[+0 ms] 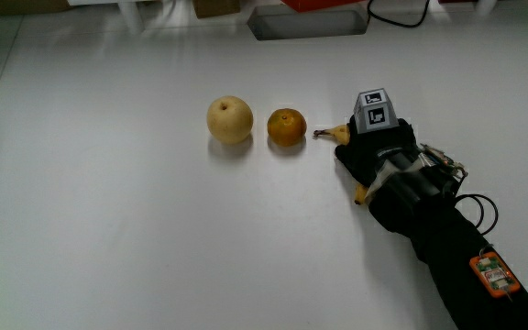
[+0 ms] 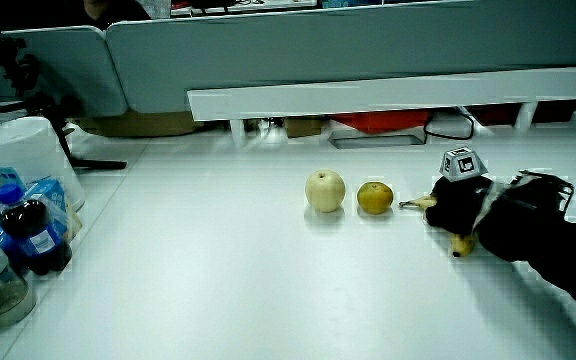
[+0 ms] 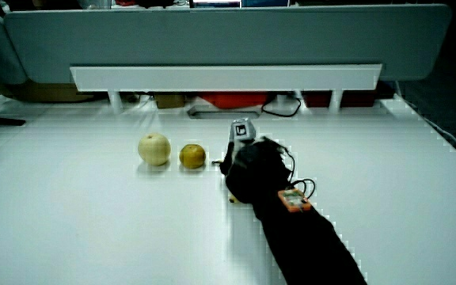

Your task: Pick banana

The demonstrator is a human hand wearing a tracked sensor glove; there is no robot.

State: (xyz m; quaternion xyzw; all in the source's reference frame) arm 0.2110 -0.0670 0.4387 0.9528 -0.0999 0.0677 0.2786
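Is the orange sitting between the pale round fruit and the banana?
Yes, the orange lies between the pale fruit and the banana.

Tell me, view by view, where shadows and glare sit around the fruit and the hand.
Main view: soft, faint shadows under the pale round fruit and the orange; the banana lies mostly hidden under the hand. In a side view, the table shines pale, with faint reflections below the fruit. In a side view, the hand reads as a dark mass.

The hand [image 1: 383, 160] wears a black glove, a small grey cube [image 1: 373, 110] with black-and-white markings at its 12 o'clock. The sleeve [image 1: 456, 257] is black, with thin cables and an orange tag [image 1: 494, 274].
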